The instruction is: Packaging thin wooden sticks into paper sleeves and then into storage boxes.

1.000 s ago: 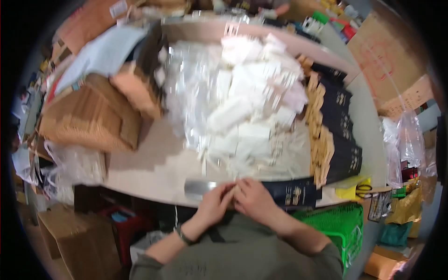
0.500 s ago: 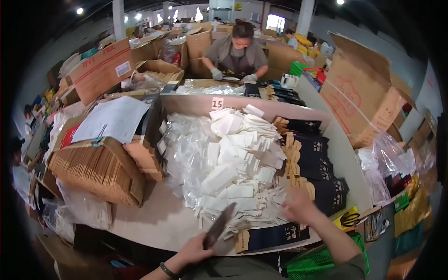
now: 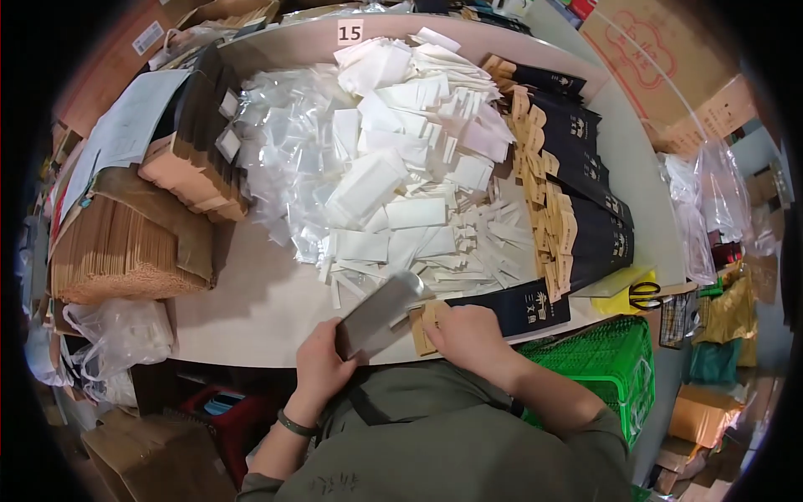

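My left hand is closed around a flat grey sleeve-like pouch, held tilted at the table's near edge. My right hand presses flat on a dark navy paper bag with tan end, fingers curled; I can't tell if it grips. Behind: heap of white and clear packets, row of navy bags, white number card, green plastic basket right.

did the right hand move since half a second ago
Yes. The right hand came back from the pile of white packets toward the near table edge, now resting on the dark navy pouch beside the left hand.
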A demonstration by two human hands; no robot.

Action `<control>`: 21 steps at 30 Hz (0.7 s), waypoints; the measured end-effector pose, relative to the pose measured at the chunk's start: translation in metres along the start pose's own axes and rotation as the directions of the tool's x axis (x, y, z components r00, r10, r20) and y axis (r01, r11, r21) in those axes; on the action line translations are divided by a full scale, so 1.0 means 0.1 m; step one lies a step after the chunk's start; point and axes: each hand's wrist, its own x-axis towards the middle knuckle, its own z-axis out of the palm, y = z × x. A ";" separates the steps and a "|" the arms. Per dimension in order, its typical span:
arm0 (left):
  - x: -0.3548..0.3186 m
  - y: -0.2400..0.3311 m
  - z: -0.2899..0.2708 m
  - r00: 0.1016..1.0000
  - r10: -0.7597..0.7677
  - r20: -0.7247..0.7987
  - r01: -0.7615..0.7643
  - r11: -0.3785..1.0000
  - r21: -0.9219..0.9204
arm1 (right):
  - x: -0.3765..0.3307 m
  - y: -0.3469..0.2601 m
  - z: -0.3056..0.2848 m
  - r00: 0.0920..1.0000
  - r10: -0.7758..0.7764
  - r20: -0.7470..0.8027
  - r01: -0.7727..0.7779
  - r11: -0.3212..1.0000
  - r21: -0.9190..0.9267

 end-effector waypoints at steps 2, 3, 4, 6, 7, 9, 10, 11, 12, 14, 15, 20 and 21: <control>-0.10 0.02 0.01 0.996 0.082 0.030 -0.083 0.996 0.015 | -0.03 0.00 0.12 0.998 -0.019 -0.054 0.020 1.000 0.012; -0.12 0.03 -0.01 0.995 0.086 0.043 -0.087 0.996 0.017 | -0.02 0.00 0.12 0.997 -0.040 -0.067 0.042 0.999 0.032; -0.10 0.01 -0.04 0.994 0.098 0.050 -0.099 0.995 0.021 | 0.03 0.01 0.13 0.994 -0.062 -0.090 0.067 0.997 0.050; -0.15 -0.11 -0.16 0.979 0.160 0.125 -0.170 0.983 0.070 | 0.06 0.03 0.17 0.997 -0.017 -0.074 0.021 0.999 0.049; -0.17 -0.16 -0.22 0.959 0.201 0.198 -0.227 0.966 0.123 | 0.09 0.00 0.19 0.998 -0.016 -0.065 0.022 0.995 0.095; -0.08 -0.09 -0.24 0.941 0.247 0.231 -0.282 0.949 0.137 | 0.14 -0.11 0.33 0.991 -0.068 -0.115 0.085 0.986 0.146; -0.01 0.00 -0.24 0.912 0.299 0.282 -0.347 0.928 0.137 | 0.09 -0.17 0.38 0.990 -0.086 -0.114 0.102 0.985 0.142; 0.10 0.08 -0.26 0.899 0.286 0.330 -0.326 0.943 0.069 | 0.10 -0.24 0.39 0.976 -0.169 -0.138 0.194 0.961 0.194; 0.17 0.09 -0.26 0.911 0.276 0.306 -0.315 0.946 0.083 | 0.14 -0.30 0.37 0.955 -0.249 -0.164 0.283 0.928 0.243; 0.26 0.03 -0.25 0.854 0.508 0.115 -0.506 0.861 -0.053 | 0.21 -0.11 0.06 0.890 -0.412 -0.196 0.450 0.861 0.235; 0.26 -0.04 -0.34 0.890 0.452 0.059 -0.452 0.892 -0.010 | 0.27 0.11 -0.08 0.890 -0.348 -0.294 0.410 0.894 0.180; 0.96 -0.74 -0.61 0.941 0.022 -0.337 0.016 0.994 0.109 | 0.39 1.28 -0.45 0.948 -0.099 -0.303 0.040 0.980 -0.197; 1.14 -0.83 -0.62 0.900 0.059 -0.433 0.028 0.981 0.190 | 0.43 1.33 -0.43 0.974 -0.045 -0.224 0.027 0.996 -0.080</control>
